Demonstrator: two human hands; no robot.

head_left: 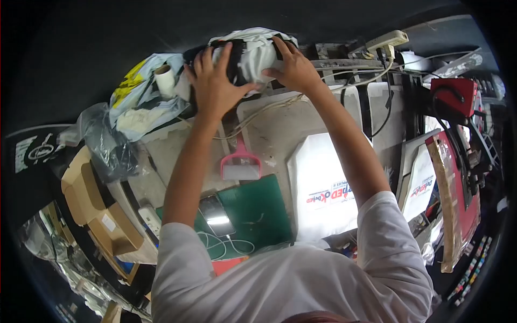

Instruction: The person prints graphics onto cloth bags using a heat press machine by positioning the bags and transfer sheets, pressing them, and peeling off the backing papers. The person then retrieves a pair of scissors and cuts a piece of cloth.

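Note:
At the far side of the worktable lies a bundle of white and black cloth-like material point(257, 63). My left hand point(214, 86) grips its left, black part, fingers curved over the top and thumb pointing right. On the right side, my right hand point(293, 69) holds the white part between thumb and fingers. The underside of the bundle is hidden. Just left of my left hand, a white paper-like roll point(165, 81) sits on a crumpled pale blue and yellow plastic bag point(145, 99). A pink-handled lint roller point(240, 166) lies nearer to me.
A phone point(216, 214) with a white cable rests on a green mat point(261, 207). White printed bags point(323, 188) lie to the right. An open cardboard box point(110, 218) stands left. Cables cross the back toward a power strip point(388, 40); a red machine point(454, 97) is at right.

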